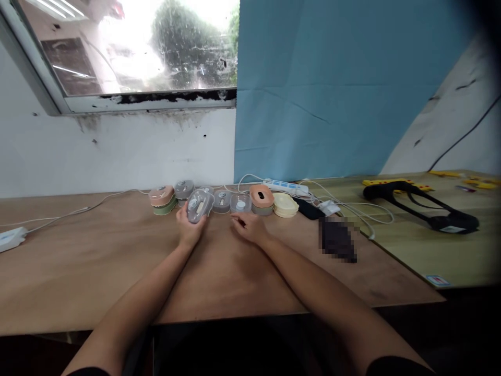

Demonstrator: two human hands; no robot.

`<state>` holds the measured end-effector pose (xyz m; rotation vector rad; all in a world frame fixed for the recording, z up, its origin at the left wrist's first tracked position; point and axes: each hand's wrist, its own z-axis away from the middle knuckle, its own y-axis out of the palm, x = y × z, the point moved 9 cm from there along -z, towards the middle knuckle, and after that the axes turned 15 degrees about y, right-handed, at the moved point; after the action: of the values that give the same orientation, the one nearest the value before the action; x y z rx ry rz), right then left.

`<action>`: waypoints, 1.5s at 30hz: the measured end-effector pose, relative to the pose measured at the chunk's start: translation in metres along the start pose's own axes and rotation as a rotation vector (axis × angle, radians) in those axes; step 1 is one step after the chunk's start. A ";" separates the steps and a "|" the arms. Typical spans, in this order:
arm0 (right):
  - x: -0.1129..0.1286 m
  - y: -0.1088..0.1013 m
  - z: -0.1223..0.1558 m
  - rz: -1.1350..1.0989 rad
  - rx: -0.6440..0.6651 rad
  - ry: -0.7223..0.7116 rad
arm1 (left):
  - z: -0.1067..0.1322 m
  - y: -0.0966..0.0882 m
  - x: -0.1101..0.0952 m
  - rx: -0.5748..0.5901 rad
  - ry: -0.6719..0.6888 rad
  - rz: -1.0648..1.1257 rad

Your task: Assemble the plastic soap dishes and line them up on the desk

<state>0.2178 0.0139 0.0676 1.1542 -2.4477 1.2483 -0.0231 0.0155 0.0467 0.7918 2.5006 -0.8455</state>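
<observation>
My left hand (190, 228) is wrapped round a clear plastic container (199, 205), tilted and raised above the table. My right hand (252, 227) has its fingers curled in just before another clear container (240, 202); what those fingers hold, if anything, is too small to make out. Between the hands and farther back stands a greyish clear-topped container (222, 201). A pink-topped container (161, 195) rests on a green one (165, 209) at the left, with a grey pair (183, 191) beside it. Right of my right hand are an orange-topped container (261, 196) and stacked cream lids (285, 204).
A brown-covered table (117, 271) spans the front. White cables and a power strip (287, 186) lie behind the containers. A dark, pixelated item (337, 240) lies at the right, before a black frame-like object (420, 206). A white adapter (12, 238) sits far left.
</observation>
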 end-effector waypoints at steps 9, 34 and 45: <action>0.027 -0.009 0.001 -0.018 0.045 -0.210 | 0.020 0.014 -0.081 0.457 0.608 0.222; 0.035 -0.011 0.006 -0.060 0.012 -0.266 | 0.022 0.023 -0.079 0.567 0.631 0.215; 0.011 -0.025 0.002 -0.072 -0.234 -0.115 | 0.009 0.013 -0.091 0.312 0.686 0.001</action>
<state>0.2287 -0.0026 0.0869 1.2664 -2.5249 0.8699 0.0566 -0.0171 0.0806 1.3807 2.9752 -1.1292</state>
